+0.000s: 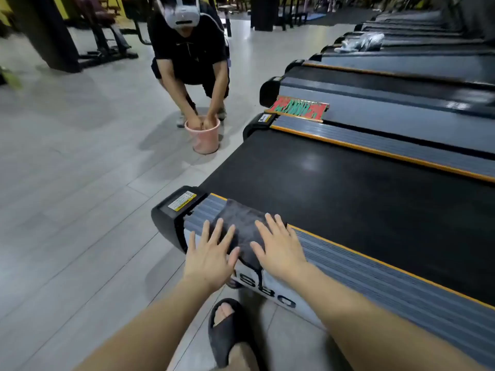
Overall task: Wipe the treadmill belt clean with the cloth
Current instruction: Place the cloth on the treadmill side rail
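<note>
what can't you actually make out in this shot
Head view only:
- Cloth: its middle shows; both hands cover its sides.
- Belt: cut off by the right edge; too dark to tell dirt from glare.
- Bucket: contents hidden by the other person's hands.
- Side-rail label: text too small.
- Far treadmills: blurred, dim.

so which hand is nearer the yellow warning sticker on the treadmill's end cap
Left. The left hand lies flat on the cloth's near-left edge, just below the sticker. The right hand presses the cloth's other side, farther along the side rail.
</note>
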A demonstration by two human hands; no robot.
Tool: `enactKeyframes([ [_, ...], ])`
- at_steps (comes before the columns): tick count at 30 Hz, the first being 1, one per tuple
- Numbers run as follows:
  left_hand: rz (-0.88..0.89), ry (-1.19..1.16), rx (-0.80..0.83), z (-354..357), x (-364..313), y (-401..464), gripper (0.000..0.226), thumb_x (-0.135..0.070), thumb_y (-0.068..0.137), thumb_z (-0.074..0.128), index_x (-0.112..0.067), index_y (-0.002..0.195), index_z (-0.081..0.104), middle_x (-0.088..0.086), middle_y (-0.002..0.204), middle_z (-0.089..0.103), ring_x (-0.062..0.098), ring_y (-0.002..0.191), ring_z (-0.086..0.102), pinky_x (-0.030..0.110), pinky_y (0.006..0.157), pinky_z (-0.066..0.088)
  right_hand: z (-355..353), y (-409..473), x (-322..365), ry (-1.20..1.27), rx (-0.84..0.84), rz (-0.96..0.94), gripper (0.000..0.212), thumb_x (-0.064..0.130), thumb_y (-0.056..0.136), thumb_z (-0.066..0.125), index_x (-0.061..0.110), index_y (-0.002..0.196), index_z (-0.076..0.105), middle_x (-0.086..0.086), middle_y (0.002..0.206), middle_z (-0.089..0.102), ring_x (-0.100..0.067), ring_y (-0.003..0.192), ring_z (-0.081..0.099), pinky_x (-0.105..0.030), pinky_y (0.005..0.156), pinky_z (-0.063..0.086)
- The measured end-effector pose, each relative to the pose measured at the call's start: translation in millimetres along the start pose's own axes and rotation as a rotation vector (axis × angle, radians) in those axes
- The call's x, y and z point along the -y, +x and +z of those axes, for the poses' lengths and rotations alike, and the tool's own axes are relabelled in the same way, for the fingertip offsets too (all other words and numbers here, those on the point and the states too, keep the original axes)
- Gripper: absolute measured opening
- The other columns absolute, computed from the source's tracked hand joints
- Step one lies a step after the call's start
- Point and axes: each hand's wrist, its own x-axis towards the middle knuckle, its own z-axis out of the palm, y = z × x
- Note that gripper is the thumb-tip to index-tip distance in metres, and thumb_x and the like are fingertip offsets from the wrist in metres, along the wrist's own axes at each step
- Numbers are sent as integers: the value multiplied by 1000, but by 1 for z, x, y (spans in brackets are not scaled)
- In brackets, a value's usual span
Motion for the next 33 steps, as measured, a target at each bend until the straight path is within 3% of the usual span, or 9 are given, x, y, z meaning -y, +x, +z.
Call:
enactKeyframes([
  [7, 50, 7, 109, 9, -3, 12, 67, -65, 101, 10, -39, 162, 4, -10, 171, -1, 22, 157, -12, 60, 121, -12, 14, 1, -18, -98, 52, 4, 64, 71, 95, 14, 45, 154, 8, 11, 166, -1, -12, 152, -7, -56, 119, 1],
  [13, 151, 25, 190, 1, -66, -5, 69, -69, 98, 9, -42, 161, 3, -12, 170, -3, 20, 157, -8, 70, 116, -11, -10, -53, -75, -130, 81, 76, 63, 72, 94, 14, 49, 152, 7, 14, 165, -1, -10, 152, -5, -60, 117, 1],
  [27, 738, 55, 203, 19, -421, -78, 69, -68, 98, 17, -39, 161, 8, -8, 171, -1, 21, 157, -5, 72, 113, -12, -63, -347, -343, -130, 33, 588, 62, 70, 94, 11, 49, 151, 3, 16, 165, 0, -9, 152, -2, -60, 117, -2],
  [31, 841, 20, 180, 30, -518, -96, 70, -69, 97, 15, -38, 161, 13, -6, 171, -2, 21, 157, -8, 71, 114, -14, -78, -425, -415, -142, 15, 813, 63, 71, 93, 14, 49, 152, 9, 14, 164, 8, -11, 151, 8, -60, 117, 3],
  [33, 879, 24, 164, 37, -560, -102, 70, -69, 97, 14, -38, 161, 13, -6, 171, -1, 20, 157, -7, 71, 113, -16, -84, -454, -442, -185, -24, 906, 63, 71, 92, 17, 47, 151, 18, 9, 161, 21, -16, 147, 23, -59, 114, 13],
])
